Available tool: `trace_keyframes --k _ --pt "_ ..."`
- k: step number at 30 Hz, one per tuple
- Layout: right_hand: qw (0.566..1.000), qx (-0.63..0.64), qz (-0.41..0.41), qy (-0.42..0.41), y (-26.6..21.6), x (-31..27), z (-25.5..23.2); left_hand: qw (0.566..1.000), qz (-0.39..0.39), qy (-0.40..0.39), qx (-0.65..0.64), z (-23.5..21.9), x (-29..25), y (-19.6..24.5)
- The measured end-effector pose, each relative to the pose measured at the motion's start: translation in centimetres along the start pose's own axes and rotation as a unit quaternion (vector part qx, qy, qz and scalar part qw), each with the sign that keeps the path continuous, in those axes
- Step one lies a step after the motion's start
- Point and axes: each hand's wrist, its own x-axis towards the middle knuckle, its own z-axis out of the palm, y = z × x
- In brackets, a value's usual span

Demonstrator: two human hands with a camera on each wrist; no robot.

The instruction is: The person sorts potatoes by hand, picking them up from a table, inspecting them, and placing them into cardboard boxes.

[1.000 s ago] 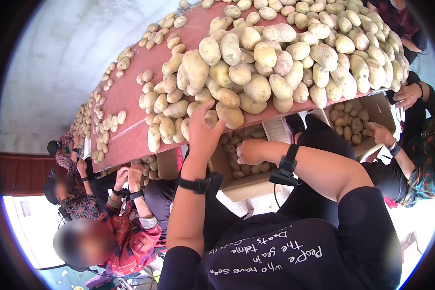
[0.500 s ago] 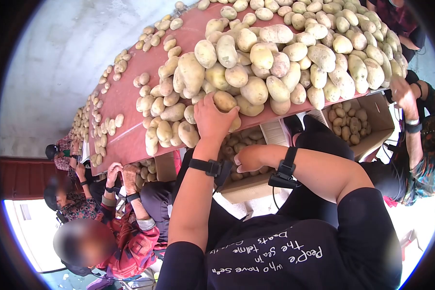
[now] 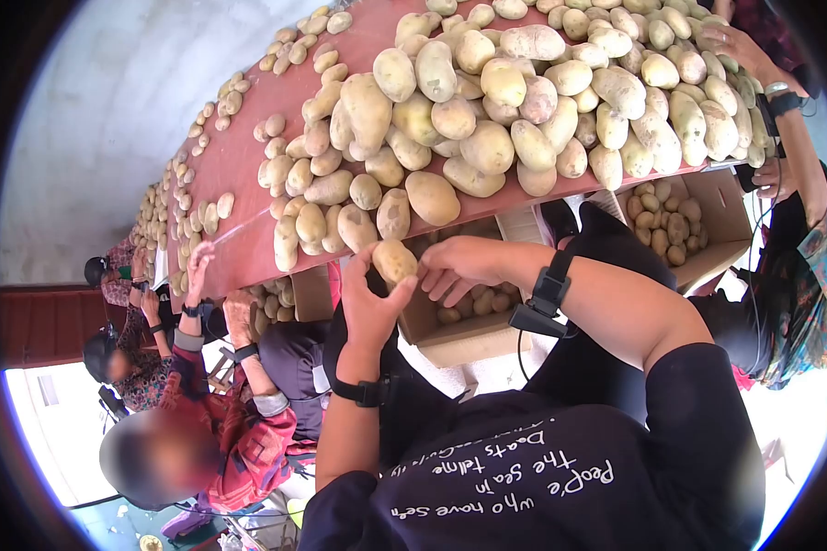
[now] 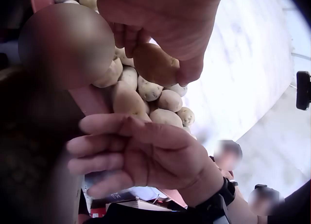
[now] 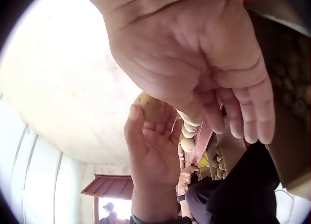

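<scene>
My left hand (image 3: 369, 298) grips a potato (image 3: 395, 262) between thumb and fingers, in front of the table's near edge. In the left wrist view the same potato (image 4: 155, 63) shows between the thumb and the curled fingers. Just beside it, my right hand (image 3: 469, 264) holds nothing, its fingers loosely extended over a cardboard box (image 3: 464, 344) of potatoes. The right wrist view shows the right hand (image 5: 194, 59) palm on with relaxed fingers, the left hand (image 5: 158, 156) with the potato below it.
A large heap of potatoes (image 3: 515, 110) covers much of the red table (image 3: 248, 197). Another box (image 3: 721, 207) of potatoes stands at the right. A person in a red patterned top (image 3: 248, 450) sits at the left; another person's arm (image 3: 799, 156) reaches over the heap's right end.
My left hand took hold of a potato at the heap's edge and brought it down toward me. The right hand has risen slightly beside it, its fingers straighter.
</scene>
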Motion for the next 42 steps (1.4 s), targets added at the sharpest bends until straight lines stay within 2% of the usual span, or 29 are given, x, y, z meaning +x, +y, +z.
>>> trace_keyframes --k 2,5,6,9,10,13,14,17,20,22,25,28,31,35,38,41,42 --pt "0.993 0.112 -0.013 -0.018 0.1 0.3 -0.1 0.999 0.026 -0.021 0.036 0.0 -1.2 0.4" --pt "0.988 0.126 -0.057 -0.071 0.6 0.7 -0.1 0.995 0.057 -0.044 0.066 1.1 -2.0 1.1" --pt "0.994 0.093 -0.037 -0.047 0.6 0.6 0.1 0.994 0.079 -0.039 0.071 1.4 -2.1 1.7" --pt "0.999 -0.024 0.013 0.018 0.1 0.2 0.4 0.994 0.048 -0.094 0.016 2.0 -1.7 0.9" --pt "0.996 -0.073 0.022 0.035 0.1 0.1 0.4 0.994 0.060 -0.088 0.025 1.8 -1.3 0.6" --pt "0.982 -0.166 0.028 0.084 -0.1 -0.2 0.5 0.994 -0.038 -0.031 -0.094 1.4 0.1 -1.3" --pt "0.974 -0.202 0.020 0.096 -0.1 -0.3 0.3 0.994 -0.064 -0.010 -0.085 1.0 0.7 -1.7" --pt "0.937 -0.333 -0.008 0.107 -0.1 -0.2 0.0 0.996 -0.060 0.059 0.005 -0.4 3.6 -2.8" --pt "0.886 -0.450 -0.032 0.110 0.6 0.3 -0.7 0.994 -0.041 0.092 0.038 -0.9 6.4 -2.9" --pt "0.858 -0.498 -0.045 0.120 1.2 0.3 -1.0 0.993 -0.039 0.072 0.080 -0.9 8.1 -3.1" --pt "0.804 -0.564 -0.028 0.186 1.6 -0.3 -0.5 0.985 -0.034 0.047 0.162 0.0 10.0 -3.3" --pt "0.775 -0.601 -0.001 0.193 1.5 -0.3 -0.2 0.970 -0.036 0.017 0.240 0.7 11.2 -2.8" --pt "0.787 -0.603 0.021 0.132 0.7 -0.8 0.2 0.956 -0.045 -0.008 0.289 1.1 11.8 -2.3" --pt "0.776 -0.622 0.063 0.082 0.9 -0.8 0.6 0.943 -0.073 -0.050 0.322 0.9 12.5 -1.9" --pt "0.777 -0.624 0.052 0.072 1.1 -0.8 0.5 0.952 -0.106 -0.051 0.282 0.8 13.0 -2.8" --pt "0.796 -0.600 0.042 0.075 1.2 -0.7 0.2 0.967 -0.169 -0.011 0.189 0.4 13.2 -4.0" --pt "0.806 -0.586 0.052 0.067 0.9 -0.6 0.1 0.979 -0.148 0.006 0.143 -0.2 12.8 -3.3"
